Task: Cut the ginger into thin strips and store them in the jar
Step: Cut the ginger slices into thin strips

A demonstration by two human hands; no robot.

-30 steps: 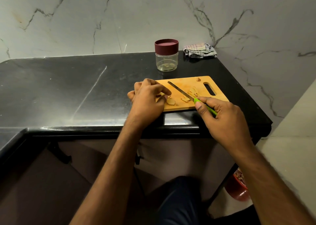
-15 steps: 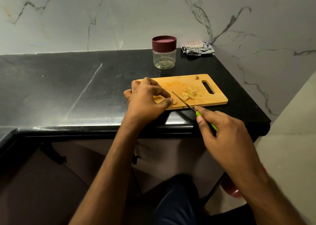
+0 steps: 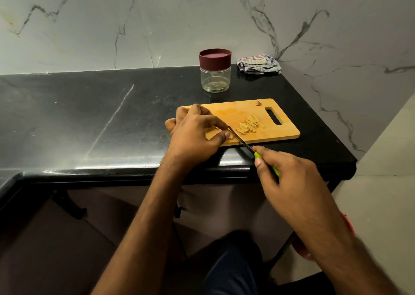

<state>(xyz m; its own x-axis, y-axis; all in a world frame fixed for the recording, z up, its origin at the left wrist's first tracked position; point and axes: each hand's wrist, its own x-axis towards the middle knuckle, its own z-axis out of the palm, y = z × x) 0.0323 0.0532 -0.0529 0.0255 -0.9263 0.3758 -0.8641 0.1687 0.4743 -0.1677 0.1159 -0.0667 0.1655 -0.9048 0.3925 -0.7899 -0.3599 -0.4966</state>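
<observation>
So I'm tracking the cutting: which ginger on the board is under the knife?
The ginger piece pinched by the left hand at the knife tip, not the cut strips or far scrap.

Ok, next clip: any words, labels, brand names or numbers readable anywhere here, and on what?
None can be read.
Jar: clear body and maroon lid, no label showing.
Knife: green handle and blade, no marking visible.
Cutting board: plain wood, no print.
Cloth: striped weave only, no text.
</observation>
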